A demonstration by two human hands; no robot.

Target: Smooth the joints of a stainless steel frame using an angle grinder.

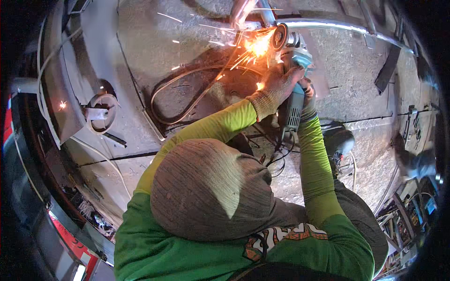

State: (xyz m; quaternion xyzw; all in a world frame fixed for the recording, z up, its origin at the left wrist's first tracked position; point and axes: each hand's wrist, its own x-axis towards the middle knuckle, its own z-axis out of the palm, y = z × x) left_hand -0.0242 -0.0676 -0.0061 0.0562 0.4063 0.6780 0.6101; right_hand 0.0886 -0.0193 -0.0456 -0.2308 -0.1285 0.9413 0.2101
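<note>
Both my hands are closed on a teal angle grinder [295, 103], held out in front of me. My gloved left hand [274, 89] wraps the body near the head. Partly hidden behind the tool, my right hand [308, 96] grips farther back. A thin disc [280, 37] at the grinder's front touches or nearly touches metal, throwing orange sparks [258, 45] to the left. Beside the disc, a shiny curved metal tube [328, 25] runs off to the right. A pale pinkish shape [241, 16] stands above the sparks; I cannot make out what it is.
My grey-clad knee [206, 187] rises between my arms. A looped brown cord or strap [157, 98] lies on the floor left of the grinder. Farther left is a metal ring [103, 114]. Dark cables [281, 161] trail below the tool. Metal scraps [408, 215] crowd the lower right.
</note>
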